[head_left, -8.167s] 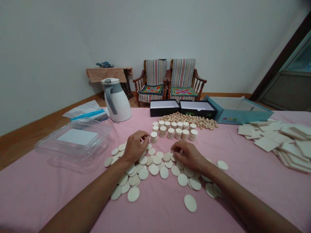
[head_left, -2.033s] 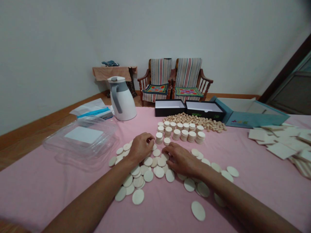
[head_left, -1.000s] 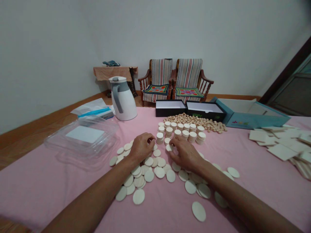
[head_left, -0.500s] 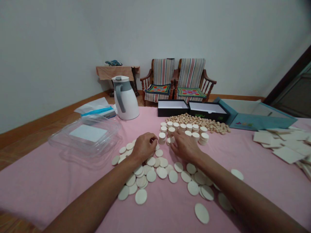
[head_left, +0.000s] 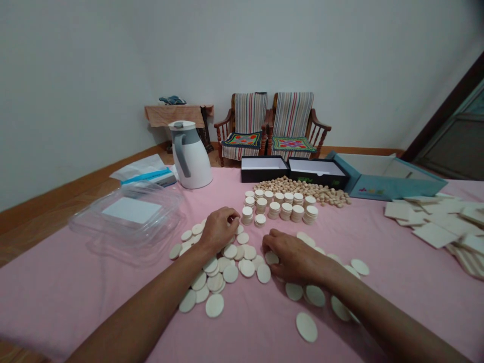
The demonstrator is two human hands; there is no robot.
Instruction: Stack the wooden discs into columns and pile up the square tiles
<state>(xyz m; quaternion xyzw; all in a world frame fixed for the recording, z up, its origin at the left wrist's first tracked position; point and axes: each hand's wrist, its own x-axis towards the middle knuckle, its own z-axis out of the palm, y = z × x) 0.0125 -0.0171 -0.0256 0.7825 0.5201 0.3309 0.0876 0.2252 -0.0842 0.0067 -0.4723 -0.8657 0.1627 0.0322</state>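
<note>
Pale wooden discs (head_left: 227, 264) lie scattered on a pink tablecloth (head_left: 94, 292) in front of me. My left hand (head_left: 219, 229) rests curled on the discs at the left, fingertips pinched together near a short stack (head_left: 247, 215); what it grips is hidden. My right hand (head_left: 293, 257) lies palm down with bent fingers on loose discs, fingertips on one disc (head_left: 271, 258). Behind both hands stand two rows of neat disc stacks (head_left: 287, 204), the nearest one (head_left: 259, 220) low.
A heap of small wooden beads (head_left: 313, 189) lies before two black boxes (head_left: 291, 169). A white jug (head_left: 189, 155) and a clear plastic container (head_left: 128, 214) stand left. Square wooden tiles (head_left: 442, 227) and a teal box (head_left: 381, 179) are at right. Two striped chairs (head_left: 272, 123) stand behind.
My right hand reached forward to the low stack beside the left hand, then drew back onto the loose discs. That stack has grown. The left hand barely moved.
</note>
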